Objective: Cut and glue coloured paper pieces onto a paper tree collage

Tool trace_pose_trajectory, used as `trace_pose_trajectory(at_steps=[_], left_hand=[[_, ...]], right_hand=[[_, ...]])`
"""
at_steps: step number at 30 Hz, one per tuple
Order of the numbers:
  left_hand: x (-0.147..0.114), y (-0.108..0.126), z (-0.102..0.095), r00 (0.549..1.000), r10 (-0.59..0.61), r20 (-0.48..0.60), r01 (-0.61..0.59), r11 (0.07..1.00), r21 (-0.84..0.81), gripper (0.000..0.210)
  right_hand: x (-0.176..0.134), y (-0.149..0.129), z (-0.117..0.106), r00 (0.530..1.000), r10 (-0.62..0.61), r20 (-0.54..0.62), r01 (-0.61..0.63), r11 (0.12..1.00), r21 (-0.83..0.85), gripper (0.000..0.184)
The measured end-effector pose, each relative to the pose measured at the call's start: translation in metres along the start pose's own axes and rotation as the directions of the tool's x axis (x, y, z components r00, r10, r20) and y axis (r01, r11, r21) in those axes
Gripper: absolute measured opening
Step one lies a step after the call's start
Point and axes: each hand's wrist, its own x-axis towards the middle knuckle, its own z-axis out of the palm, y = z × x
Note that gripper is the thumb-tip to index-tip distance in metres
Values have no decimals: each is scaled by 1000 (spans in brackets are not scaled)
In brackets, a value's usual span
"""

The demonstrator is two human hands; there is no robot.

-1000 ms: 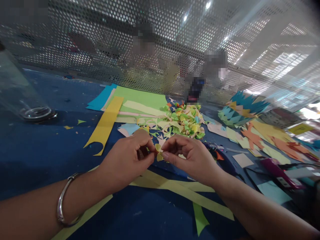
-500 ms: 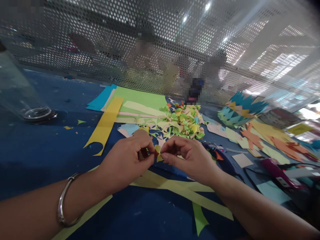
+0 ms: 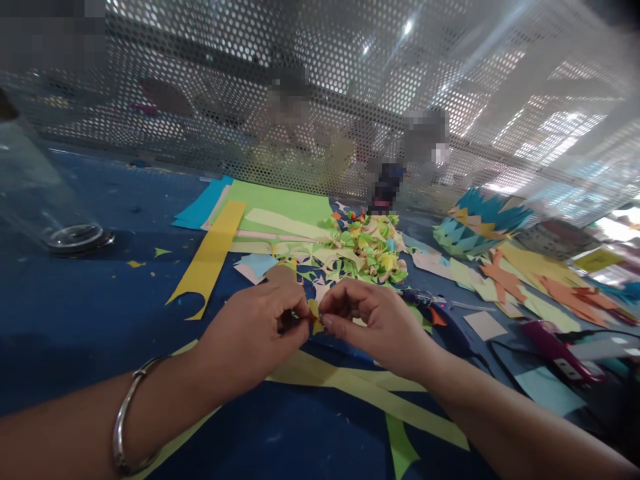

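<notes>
A small curled yellow paper piece is pinched between my two hands, above the blue table. My left hand, below a silver bangle, grips its left side with thumb and forefinger. The fingertips of my right hand close on its right side. Beyond the hands lies a heap of small curled paper pieces, mostly green and yellow. Long pale yellow paper strips cross under my wrists. A yellow strip with a round bite cut from its end lies to the left.
A glue gun lies right of my right hand, near a purple power strip with cords. A clear jar stands at left. Green sheets and a zigzag paper crown sit toward the perforated metal screen. People are behind it.
Both hands keep their pinch on the yellow paper piece, which has turned slightly between the fingertips. The whole view has shifted a little downward.
</notes>
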Motion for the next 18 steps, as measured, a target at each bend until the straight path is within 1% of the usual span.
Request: trace_pose_trajectory(at_steps=[4,6,8,10,13,15,18], left_hand=[[0,1,1,1000,-21,13,22,1000,-13,11],[1,1,1,999,-48,0,48,998,-43,10],[2,1,-1,996,-84,-26,81,993,-87,9],[3,1,-2,992,-120,-41,113,984,-136,9],[3,1,-5,986,-159,-51,146,970,-196,11],[3,0,-6,983,-173,-67,154,963,-219,13],[3,-1,-6,978,-185,-97,155,955,-253,15]], right_hand=[[0,-2,0,1000,-2,5,2,1000,-25,5],[0,-1,0,1000,-6,1,6,1000,-16,3],[1,1,-2,999,-9,-32,9,1000,4,8],[2,5,-4,996,-3,-93,5,1000,25,15],[3,8,-6,989,20,-148,-12,999,53,19],[3,8,-6,990,28,-139,-22,999,44,20],[1,5,-3,994,5,-113,-8,1000,-27,19]])
